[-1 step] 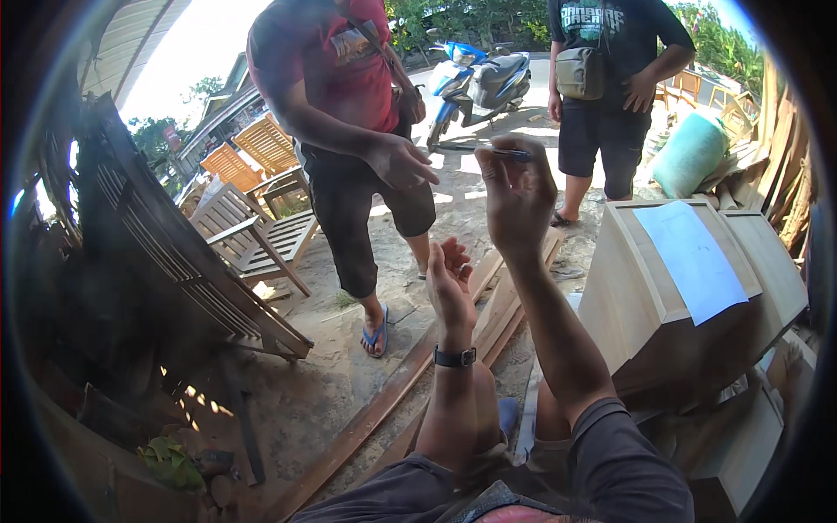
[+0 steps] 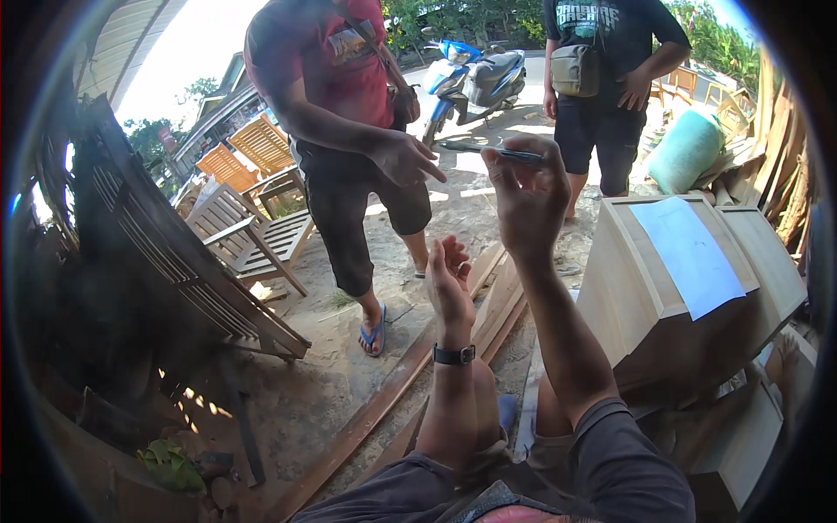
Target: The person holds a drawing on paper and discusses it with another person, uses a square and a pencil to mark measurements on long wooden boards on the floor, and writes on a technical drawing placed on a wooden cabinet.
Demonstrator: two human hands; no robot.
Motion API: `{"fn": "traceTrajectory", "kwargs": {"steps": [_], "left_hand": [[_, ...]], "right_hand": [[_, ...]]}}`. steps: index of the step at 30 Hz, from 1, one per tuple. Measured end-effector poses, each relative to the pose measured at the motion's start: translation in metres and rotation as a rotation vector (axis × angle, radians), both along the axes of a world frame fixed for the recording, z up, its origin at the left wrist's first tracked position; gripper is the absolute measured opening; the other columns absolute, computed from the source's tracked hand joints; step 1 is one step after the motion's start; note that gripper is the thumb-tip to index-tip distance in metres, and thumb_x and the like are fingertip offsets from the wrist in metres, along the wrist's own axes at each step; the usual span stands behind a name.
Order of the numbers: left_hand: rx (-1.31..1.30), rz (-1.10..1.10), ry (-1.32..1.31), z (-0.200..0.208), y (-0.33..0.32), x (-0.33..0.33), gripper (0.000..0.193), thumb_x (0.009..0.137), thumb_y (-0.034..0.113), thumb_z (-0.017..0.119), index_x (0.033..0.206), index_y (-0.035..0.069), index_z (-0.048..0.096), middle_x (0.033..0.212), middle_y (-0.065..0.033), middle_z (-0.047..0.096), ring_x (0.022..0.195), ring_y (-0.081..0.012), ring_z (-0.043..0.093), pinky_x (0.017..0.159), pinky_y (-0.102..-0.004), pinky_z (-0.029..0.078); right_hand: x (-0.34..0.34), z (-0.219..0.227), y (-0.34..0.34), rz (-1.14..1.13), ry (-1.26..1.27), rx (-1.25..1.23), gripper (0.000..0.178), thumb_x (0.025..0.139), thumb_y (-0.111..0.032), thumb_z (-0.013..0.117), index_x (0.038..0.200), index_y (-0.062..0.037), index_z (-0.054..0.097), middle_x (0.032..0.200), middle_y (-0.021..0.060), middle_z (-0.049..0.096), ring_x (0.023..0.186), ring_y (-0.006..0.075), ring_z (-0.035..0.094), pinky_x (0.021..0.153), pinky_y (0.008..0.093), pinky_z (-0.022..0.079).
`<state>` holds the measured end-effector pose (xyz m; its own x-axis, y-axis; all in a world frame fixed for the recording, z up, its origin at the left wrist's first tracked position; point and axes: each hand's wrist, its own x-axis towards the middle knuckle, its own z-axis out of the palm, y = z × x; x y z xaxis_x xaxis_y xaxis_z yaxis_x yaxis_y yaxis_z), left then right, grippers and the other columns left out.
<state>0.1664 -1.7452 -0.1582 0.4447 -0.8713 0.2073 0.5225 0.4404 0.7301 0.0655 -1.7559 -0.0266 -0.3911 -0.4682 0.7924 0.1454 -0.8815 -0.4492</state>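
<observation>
My right hand [image 2: 532,196] is raised in front of me, pinching a slim, dark, pen-like object [image 2: 521,157] between thumb and fingers. It lies nearly level; its exact kind is unclear. Lower and to the left, my left hand [image 2: 451,292] is held up with nothing in it, fingers apart and loosely curved. A dark-strapped watch [image 2: 454,356] circles that wrist. Just beyond, at the left, another person's hand [image 2: 406,159] stretches toward my right hand without touching it.
Wooden planks [image 2: 388,397] lie on the ground below my hands. Pale wooden cabinets [image 2: 606,292] with a white paper sheet [image 2: 689,253] stand at right. Two people stand ahead, a blue scooter [image 2: 471,83] behind them. Slatted chairs [image 2: 248,222] and a dark slatted frame [image 2: 187,253] are at left.
My right hand has shifted slightly to the right with the pen-like object, more of which shows. The other person's fingers point a little farther right. My left hand stays almost still.
</observation>
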Motion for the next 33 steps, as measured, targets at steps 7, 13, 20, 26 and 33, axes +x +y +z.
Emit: {"fn": "traceTrajectory", "kwargs": {"steps": [7, 13, 20, 26, 33], "left_hand": [[0.051, -0.121, -0.04, -0.01, -0.008, -0.022, 0.038, 0.098, 0.039, 0.061, 0.118, 0.007, 0.064, 0.097, 0.0025, 0.064, 0.086, -0.0072, 0.055, 0.079, -0.0255, 0.041], [0.094, -0.137, -0.089, 0.002, -0.01, -0.015, 0.033, 0.096, 0.032, 0.062, 0.116, 0.005, 0.064, 0.096, 0.0013, 0.065, 0.085, -0.0076, 0.056, 0.079, -0.0253, 0.042], [0.102, -0.177, -0.196, -0.007, -0.006, -0.034, 0.028, 0.097, 0.028, 0.063, 0.113, 0.005, 0.066, 0.095, 0.0001, 0.065, 0.083, -0.0061, 0.058, 0.078, -0.0214, 0.044], [0.093, -0.223, -0.35, -0.006, -0.005, -0.05, 0.025, 0.097, 0.027, 0.063, 0.109, 0.005, 0.067, 0.092, 0.0005, 0.064, 0.082, -0.0058, 0.055, 0.078, -0.0222, 0.043], [0.08, -0.299, -0.596, -0.008, -0.004, -0.073, 0.025, 0.099, 0.024, 0.06, 0.107, 0.001, 0.065, 0.09, -0.0013, 0.063, 0.084, -0.0076, 0.053, 0.08, -0.0239, 0.042]], "right_hand": [[-0.123, -0.018, 0.067, -0.068, 0.115, 0.083, 0.019, 0.095, -0.011, 0.066, 0.11, 0.0011, 0.065, 0.085, 0.0059, 0.066, 0.077, 0.0076, 0.059, 0.068, 0.0234, 0.047], [-0.241, -0.019, 0.099, -0.505, 0.314, 0.065, 0.022, 0.094, -0.013, 0.068, 0.111, 0.002, 0.065, 0.081, 0.004, 0.064, 0.071, 0.0068, 0.057, 0.063, 0.0213, 0.045], [-0.357, -0.053, 0.081, -0.641, 0.772, 0.401, 0.026, 0.102, -0.027, 0.058, 0.113, -0.0042, 0.064, 0.091, 0.0069, 0.067, 0.087, 0.0142, 0.063, 0.076, 0.0288, 0.05], [-0.425, -0.089, 0.03, -0.8, 1.031, 0.9, 0.048, 0.094, -0.036, 0.068, 0.127, -0.006, 0.051, 0.112, 0.016, 0.063, 0.104, 0.0279, 0.062, 0.095, 0.0374, 0.046], [-0.441, -0.098, -0.01, -0.686, 1.133, 1.115, 0.086, 0.073, -0.048, 0.084, 0.133, -0.001, 0.043, 0.121, 0.0201, 0.058, 0.113, 0.03, 0.057, 0.099, 0.039, 0.044]]}}
